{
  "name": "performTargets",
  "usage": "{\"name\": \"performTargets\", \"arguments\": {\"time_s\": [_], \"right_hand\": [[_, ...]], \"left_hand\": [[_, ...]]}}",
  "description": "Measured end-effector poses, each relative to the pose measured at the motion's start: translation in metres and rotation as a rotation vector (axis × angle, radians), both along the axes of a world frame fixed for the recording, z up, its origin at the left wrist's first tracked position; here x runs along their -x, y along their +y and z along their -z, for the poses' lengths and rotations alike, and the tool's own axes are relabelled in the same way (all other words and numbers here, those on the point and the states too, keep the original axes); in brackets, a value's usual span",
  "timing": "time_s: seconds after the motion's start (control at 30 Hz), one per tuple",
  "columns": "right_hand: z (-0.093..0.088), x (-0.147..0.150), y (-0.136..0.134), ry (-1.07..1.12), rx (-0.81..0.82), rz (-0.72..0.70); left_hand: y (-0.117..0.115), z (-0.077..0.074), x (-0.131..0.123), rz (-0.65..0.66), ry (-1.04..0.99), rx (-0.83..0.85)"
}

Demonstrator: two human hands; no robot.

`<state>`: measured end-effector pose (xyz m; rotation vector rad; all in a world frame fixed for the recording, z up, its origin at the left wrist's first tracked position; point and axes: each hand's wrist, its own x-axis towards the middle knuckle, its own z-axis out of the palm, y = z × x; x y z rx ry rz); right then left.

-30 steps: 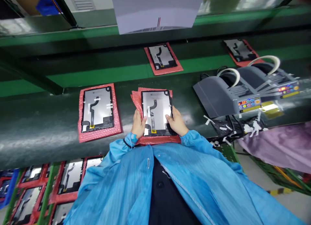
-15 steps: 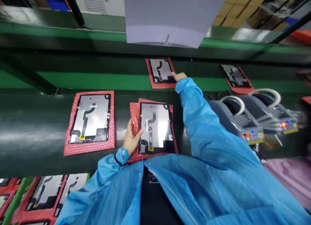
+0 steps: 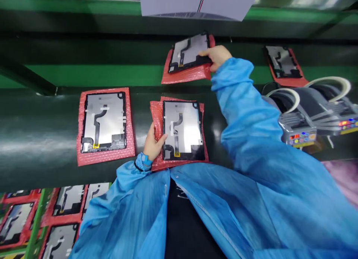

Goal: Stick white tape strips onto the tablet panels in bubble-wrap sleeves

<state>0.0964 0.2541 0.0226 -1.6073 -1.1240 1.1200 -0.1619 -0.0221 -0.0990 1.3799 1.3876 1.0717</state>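
My right hand (image 3: 216, 57) reaches far across the belt and grips the right edge of a tablet panel (image 3: 190, 52) together with its red bubble sheet (image 3: 183, 74), tilting them up off the green strip. My left hand (image 3: 153, 142) rests on the near belt, fingers curled on the left edge of another panel (image 3: 183, 129) that lies on a stack of red bubble sheets (image 3: 156, 113). Both arms wear blue sleeves.
A third panel on red wrap (image 3: 104, 126) lies to the left. Another panel on red wrap (image 3: 283, 63) sits at the far right. Two grey tape dispensers (image 3: 302, 117) stand on the right. More panels fill trays (image 3: 36, 221) below left. White paper (image 3: 195, 3) hangs overhead.
My right hand left the near panel, reached to the far panel, took hold of it and lifted its right side. The left hand stayed on the near panel.
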Motion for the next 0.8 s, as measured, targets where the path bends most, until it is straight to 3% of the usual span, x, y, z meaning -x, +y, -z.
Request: {"name": "performTargets", "arguments": {"time_s": [0.07, 0.13, 0.23, 0.3, 0.37, 0.5, 0.57, 0.67, 0.8], "right_hand": [[-0.012, -0.004, -0.07, 0.139, -0.052, -0.02], [-0.013, -0.01, -0.15, 0.235, -0.1, -0.073], [0.01, -0.009, -0.257, 0.23, -0.083, -0.016], [0.033, -0.005, -0.3, 0.203, -0.026, 0.003], [0.055, -0.004, -0.321, 0.039, -0.025, -0.016], [0.08, -0.011, -0.335, -0.479, -0.145, -0.027], [0.088, -0.011, -0.341, -0.442, -0.149, -0.091], [0.099, 0.001, -0.345, -0.207, -0.129, -0.181], [0.106, 0.016, -0.329, -0.05, -0.123, -0.142]], "left_hand": [[0.002, 0.0, 0.0, 0.009, -0.02, -0.011], [0.004, -0.001, 0.001, 0.002, -0.04, -0.016], [0.005, -0.006, 0.002, -0.035, -0.059, -0.001], [0.006, -0.008, 0.002, -0.046, -0.062, 0.013], [0.007, -0.008, 0.001, -0.042, -0.074, 0.006], [0.011, 0.003, -0.003, 0.015, -0.126, -0.052], [0.011, 0.009, -0.007, 0.047, -0.122, -0.086], [0.011, 0.015, -0.013, -0.005, -0.114, -0.114], [0.012, 0.018, -0.023, -0.105, -0.124, -0.146]]}}
